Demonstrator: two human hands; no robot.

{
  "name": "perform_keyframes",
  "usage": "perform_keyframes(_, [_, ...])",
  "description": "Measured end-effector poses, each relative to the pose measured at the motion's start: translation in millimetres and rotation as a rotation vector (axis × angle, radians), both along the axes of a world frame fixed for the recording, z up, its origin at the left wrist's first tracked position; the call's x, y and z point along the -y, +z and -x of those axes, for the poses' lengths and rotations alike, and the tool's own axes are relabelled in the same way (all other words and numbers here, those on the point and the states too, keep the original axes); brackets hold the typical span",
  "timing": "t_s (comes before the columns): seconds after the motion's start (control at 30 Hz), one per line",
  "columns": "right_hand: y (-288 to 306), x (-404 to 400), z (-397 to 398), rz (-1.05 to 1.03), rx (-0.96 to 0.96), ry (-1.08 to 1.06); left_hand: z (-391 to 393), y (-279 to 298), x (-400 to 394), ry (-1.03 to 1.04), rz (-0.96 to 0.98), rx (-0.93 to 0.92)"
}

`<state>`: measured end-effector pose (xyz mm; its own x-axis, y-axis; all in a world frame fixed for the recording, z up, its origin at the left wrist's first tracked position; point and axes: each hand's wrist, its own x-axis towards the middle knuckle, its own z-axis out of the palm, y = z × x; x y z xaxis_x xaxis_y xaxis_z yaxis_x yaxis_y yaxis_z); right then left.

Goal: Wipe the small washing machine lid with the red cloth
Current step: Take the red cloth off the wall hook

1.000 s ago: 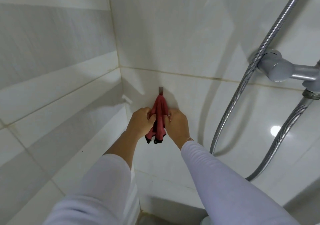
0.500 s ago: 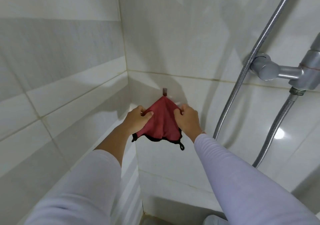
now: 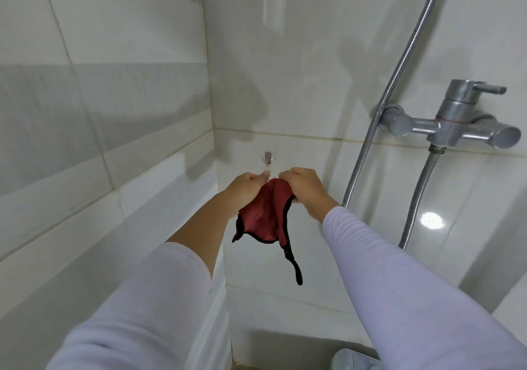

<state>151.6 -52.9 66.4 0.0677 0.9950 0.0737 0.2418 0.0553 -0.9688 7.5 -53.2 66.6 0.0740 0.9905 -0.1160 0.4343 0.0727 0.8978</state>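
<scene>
Both hands are gripping the red cloth (image 3: 263, 215) at its upper edge. The left hand (image 3: 246, 188) is closing its fingers and thumb over the cloth's left upper corner, the thumb tip pointing toward the other hand. The right hand (image 3: 303, 188) is curling its fingers tightly around the cloth's right upper edge, with bunched fabric showing under the knuckles. The two hands are sitting just beside each other, a narrow gap showing between the thumbs.

The cloth is hanging in the air below the hands, in front of the far tiled wall (image 3: 299, 55) and touching no surface that can be seen. It is crumpled and folded in on itself, dark red with a black border. A black loop or strap (image 3: 293, 261) is trailing down from its right side, well below the main body, and a short black tip is sticking out at its lower left.

A small metal hook (image 3: 267, 158) is sitting on the far wall just above the hands, with nothing hanging on it. Both forearms are wearing pale sleeves (image 3: 399, 278), the left one pushed up toward the elbow. To the right, a chrome shower mixer (image 3: 453, 124) is projecting from the wall, with two ribbed metal hoses (image 3: 370, 130) running past it. A white object (image 3: 353, 359) is showing at the bottom edge; what it is cannot be told.
</scene>
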Motion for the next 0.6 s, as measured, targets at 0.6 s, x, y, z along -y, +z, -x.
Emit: perform_keyframes(0.6, [18.2,122.1,-97.4,0.138,-0.089,-0.185,-77.0,4.8,62.1,-0.371,0.045,0.248])
